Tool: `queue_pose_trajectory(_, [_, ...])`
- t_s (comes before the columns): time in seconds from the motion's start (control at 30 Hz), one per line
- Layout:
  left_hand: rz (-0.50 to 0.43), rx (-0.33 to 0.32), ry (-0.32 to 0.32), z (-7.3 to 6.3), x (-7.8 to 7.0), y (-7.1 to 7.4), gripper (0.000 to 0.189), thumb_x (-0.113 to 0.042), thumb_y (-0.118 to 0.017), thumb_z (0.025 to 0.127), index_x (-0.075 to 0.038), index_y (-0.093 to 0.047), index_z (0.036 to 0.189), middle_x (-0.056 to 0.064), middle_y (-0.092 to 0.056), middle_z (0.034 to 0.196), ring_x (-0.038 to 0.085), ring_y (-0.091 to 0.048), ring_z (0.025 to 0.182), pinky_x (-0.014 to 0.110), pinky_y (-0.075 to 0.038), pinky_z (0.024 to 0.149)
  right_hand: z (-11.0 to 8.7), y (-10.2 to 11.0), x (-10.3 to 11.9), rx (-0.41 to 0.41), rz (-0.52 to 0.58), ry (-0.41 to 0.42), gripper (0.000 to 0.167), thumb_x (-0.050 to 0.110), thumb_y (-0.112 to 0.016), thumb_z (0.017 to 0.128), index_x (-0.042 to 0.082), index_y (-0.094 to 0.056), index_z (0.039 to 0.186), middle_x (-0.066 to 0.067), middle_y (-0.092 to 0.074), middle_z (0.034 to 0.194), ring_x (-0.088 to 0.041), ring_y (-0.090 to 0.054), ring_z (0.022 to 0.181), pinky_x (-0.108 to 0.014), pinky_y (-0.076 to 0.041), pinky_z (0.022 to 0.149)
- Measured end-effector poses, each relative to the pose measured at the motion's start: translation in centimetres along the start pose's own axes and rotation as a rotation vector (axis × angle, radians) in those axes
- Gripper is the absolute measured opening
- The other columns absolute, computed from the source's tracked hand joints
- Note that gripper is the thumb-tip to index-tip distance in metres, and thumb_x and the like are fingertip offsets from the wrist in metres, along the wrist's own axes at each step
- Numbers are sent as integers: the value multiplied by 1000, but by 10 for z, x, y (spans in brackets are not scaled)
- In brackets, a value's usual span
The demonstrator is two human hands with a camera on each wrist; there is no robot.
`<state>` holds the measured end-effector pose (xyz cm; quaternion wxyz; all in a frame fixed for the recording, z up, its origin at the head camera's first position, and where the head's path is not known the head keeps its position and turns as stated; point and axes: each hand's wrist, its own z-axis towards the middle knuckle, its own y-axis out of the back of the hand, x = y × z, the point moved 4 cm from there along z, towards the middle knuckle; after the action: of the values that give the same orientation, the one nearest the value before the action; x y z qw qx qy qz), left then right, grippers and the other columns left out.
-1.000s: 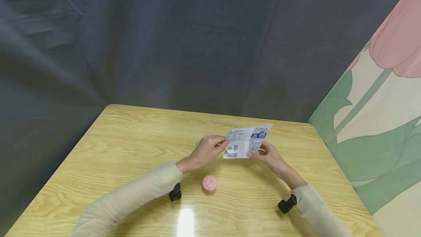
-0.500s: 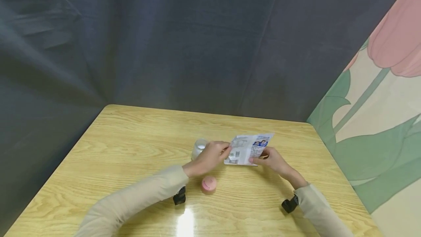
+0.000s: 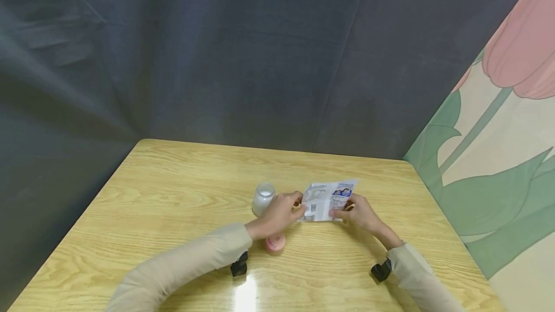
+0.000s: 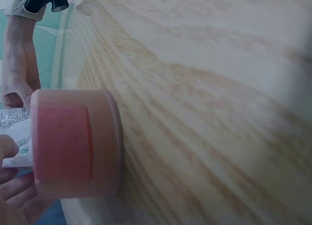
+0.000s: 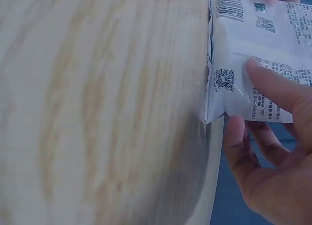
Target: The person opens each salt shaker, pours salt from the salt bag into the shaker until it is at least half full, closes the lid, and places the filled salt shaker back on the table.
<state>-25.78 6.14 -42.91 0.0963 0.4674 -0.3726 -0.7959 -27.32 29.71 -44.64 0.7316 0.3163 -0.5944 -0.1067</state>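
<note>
A white printed packet (image 3: 323, 202) with a blue picture, a barcode and QR codes is held a little above the table, its back end tilted up. My left hand (image 3: 279, 214) pinches its left edge between thumb and fingers. At the right edge my right hand (image 3: 363, 214) grips it, thumb on the printed face and fingers behind, as the right wrist view shows on the packet (image 5: 258, 54). A glass jar (image 3: 262, 201) with white contents stands just behind the left hand. Below that hand's wrist lies a round pink lid (image 4: 73, 144), partly covered in the head view.
The wooden table (image 3: 195, 177) ends at a dark curtain (image 3: 260, 61) behind. On the right rises a wall (image 3: 490, 158) painted with flowers. Black wrist cameras hang under both sleeves.
Both hands have lowered the packet toward the table and nearer to me. The left hand has shifted right and down, uncovering the jar and partly covering the pink lid.
</note>
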Motion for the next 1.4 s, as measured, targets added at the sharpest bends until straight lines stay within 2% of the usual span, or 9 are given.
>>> queue_pose_trajectory(0.1, [-18, 32, 27, 1, 2, -6, 26, -13, -67, 95, 2, -64, 117, 12, -71, 104, 5, -64, 74, 11, -52, 60, 0, 0, -2, 2, 11, -3, 36, 5, -82, 81, -10, -63, 109, -14, -70, 92, -19, -63, 75, -26, -56, 60])
queue_pose_trajectory(0.33, [-5, 42, 74, 6, 6, -14, 21, -12, -71, 91, 0, -66, 108, 8, -71, 98, 7, -66, 81, 10, -51, 63, 1, -4, -6, 45, 62, 19, 45, -1, -82, 79, -14, -59, 116, -23, -69, 101, -18, -68, 82, -27, -60, 68])
queue_pose_trajectory(0.5, [19, 44, 100, 6, 8, -15, 18, -13, -74, 90, -2, -68, 102, 6, -70, 97, 7, -65, 81, 11, -51, 64, 2, -8, -6, 54, 81, 134, 49, -8, -82, 74, -13, -59, 118, -25, -68, 104, -20, -69, 88, -30, -60, 73])
queue_pose_trajectory(0.63, [51, 54, 119, 7, 10, -15, 15, -13, -76, 88, -4, -70, 96, 3, -69, 94, 5, -62, 77, 12, -50, 64, 4, -9, -1, 64, 80, 214, 48, -10, -83, 73, -12, -61, 116, -25, -69, 105, -16, -68, 91, -32, -60, 75])
queue_pose_trajectory(0.87, [106, 84, 98, 11, 6, -14, 9, -13, -76, 88, -6, -70, 88, -2, -64, 84, 5, -53, 67, 16, -45, 56, 6, -11, -1, 56, 20, 216, 47, -7, -84, 72, -12, -63, 113, -23, -69, 104, -14, -67, 93, -25, -56, 80])
queue_pose_trajectory(1.03, [103, 89, 99, 11, 8, -13, 11, -14, -76, 88, -7, -68, 87, -3, -61, 81, 5, -52, 66, 16, -45, 56, 6, -12, -2, 73, 5, 203, 46, -5, -84, 74, -11, -62, 115, -24, -69, 105, -20, -68, 92, -26, -58, 78])
queue_pose_trajectory(1.2, [43, 93, 84, 8, 10, -15, 21, -15, -73, 90, -5, -65, 107, -2, -63, 88, 6, -57, 73, 16, -49, 62, 5, -8, -6, 108, 9, 93, 46, 3, -81, 81, -10, -59, 119, -17, -68, 99, -19, -65, 82, -27, -58, 67])
queue_pose_trajectory(1.3, [17, 88, 74, 7, 10, -15, 41, -18, -73, 91, -4, -59, 127, 3, -67, 103, 9, -62, 85, 20, -53, 72, 4, -4, -8, 115, -6, 42, 44, 6, -79, 84, -10, -58, 119, -13, -67, 94, -19, -61, 78, -27, -55, 62])
queue_pose_trajectory(1.4, [28, 81, 74, 6, 10, -16, 52, -22, -73, 91, -5, -54, 136, 5, -67, 116, 13, -63, 96, 24, -53, 83, 5, -2, -9, 129, -11, 22, 44, 5, -78, 85, -10, -57, 121, -13, -65, 94, -21, -59, 79, -26, -53, 61])
